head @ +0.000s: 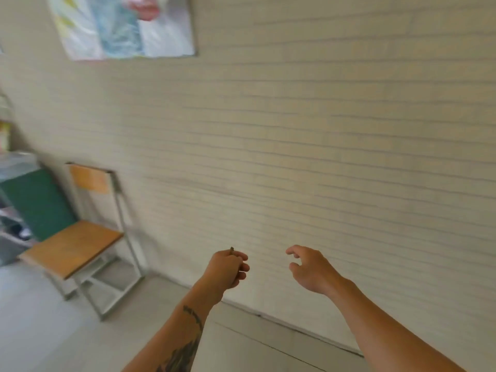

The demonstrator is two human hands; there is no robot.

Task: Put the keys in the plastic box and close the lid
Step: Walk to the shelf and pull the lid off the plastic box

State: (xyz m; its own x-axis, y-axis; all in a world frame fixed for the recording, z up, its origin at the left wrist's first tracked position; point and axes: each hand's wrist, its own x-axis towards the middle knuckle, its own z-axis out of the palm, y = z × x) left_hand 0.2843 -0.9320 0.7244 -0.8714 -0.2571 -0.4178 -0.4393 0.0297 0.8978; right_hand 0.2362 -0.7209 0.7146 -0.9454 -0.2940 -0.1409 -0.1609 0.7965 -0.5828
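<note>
My left hand is held out in front of me as a fist, closed around a small object. Only its dark tip sticks out above the fingers; it looks like a key, and the rest is hidden in the fist. To its right, at about the same height, my right hand is open with the fingers curled and apart, holding nothing. Both hands hang in the air in front of a pale brick wall. No plastic box is in view. The picture is tilted and blurred.
A wooden chair with a metal frame stands against the wall at the left. Beside it are a green panel and shelving at the left edge. A colourful painting hangs high on the wall. Pale floor lies below.
</note>
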